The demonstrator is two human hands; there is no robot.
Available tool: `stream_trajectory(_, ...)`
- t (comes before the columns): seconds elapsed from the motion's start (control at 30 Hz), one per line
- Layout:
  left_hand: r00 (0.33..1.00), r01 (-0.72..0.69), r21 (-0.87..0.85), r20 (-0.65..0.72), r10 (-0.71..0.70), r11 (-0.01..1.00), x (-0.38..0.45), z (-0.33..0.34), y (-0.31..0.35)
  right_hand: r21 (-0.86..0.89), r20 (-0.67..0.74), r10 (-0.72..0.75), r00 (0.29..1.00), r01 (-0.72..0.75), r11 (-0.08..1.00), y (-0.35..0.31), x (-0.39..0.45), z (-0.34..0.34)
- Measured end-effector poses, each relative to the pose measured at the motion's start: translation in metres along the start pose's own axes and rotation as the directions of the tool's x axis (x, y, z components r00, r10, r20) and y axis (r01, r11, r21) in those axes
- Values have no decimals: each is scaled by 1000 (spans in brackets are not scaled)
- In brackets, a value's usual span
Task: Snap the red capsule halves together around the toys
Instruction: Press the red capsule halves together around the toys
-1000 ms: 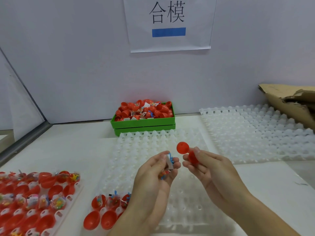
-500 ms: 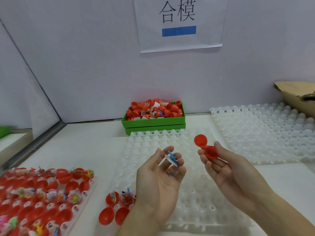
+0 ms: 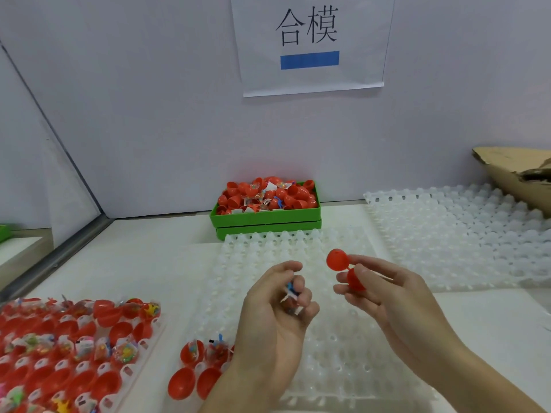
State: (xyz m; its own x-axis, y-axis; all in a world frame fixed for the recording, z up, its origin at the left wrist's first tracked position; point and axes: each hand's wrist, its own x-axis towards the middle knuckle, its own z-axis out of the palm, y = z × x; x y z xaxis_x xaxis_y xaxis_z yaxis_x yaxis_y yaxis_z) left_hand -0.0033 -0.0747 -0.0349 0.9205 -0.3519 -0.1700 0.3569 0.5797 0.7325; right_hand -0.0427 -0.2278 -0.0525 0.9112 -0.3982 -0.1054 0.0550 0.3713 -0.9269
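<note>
Red capsule halves [image 3: 346, 271], joined by a thin hinge and standing open, sit in the right hand [image 3: 384, 296], whose thumb and fingers curl round the lower cup while the upper cup juts out to the left of the fingertips. Just beside it, apart from the capsule, the left hand [image 3: 274, 311] pinches a small packaged toy [image 3: 292, 295] with blue parts between curled fingers and thumb. Both hands are held above a white dimpled tray [image 3: 328, 353] lying on the pale surface [image 3: 143, 263]. At that tray's near left corner lie several open red capsules [image 3: 193, 368], some with wrapped toys in them. Farther left, a second tray [image 3: 74, 350] holds rows of open red halves loaded with colourful wrapped toys. Behind the hands, against the wall, a green bin [image 3: 265, 220] is heaped with loose red halves and toy packets. To the right lies another white tray [image 3: 462, 231], with torn cardboard [image 3: 515, 171] at its far edge. A paper sign [image 3: 310, 43] with two characters and a blue bar hangs on the wall above.
</note>
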Motion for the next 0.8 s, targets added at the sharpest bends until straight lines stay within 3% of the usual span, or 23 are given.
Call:
stream_trajectory(0.17, 999, -51, 244, 27, 45, 968, 2, -5, 8, -1, 26, 44, 999, -44, 999, -2, 0, -1)
stream_trajectory(0.3, 993, -115, 306, 33, 110, 945, 12, -12, 21, 103, 71, 134, 988, -141, 985, -14, 11, -4)
stream_trajectory(0.47, 993, -113, 296, 4, 117, 948, 25, -17, 22, -133, 39, -62, 997, 67, 989, -50, 62, 18)
stream_trajectory(0.6, 998, -64, 274, -10, 70, 959, 28, -24, 17, -372, 19, -253, 967, 242, 896, -80, 134, 55)
stream_trajectory(0.8, 997, -19, 251, -63, 36, 968, 35, -29, 22, -535, -106, -440, 892, 322, 781, -82, 222, 95)
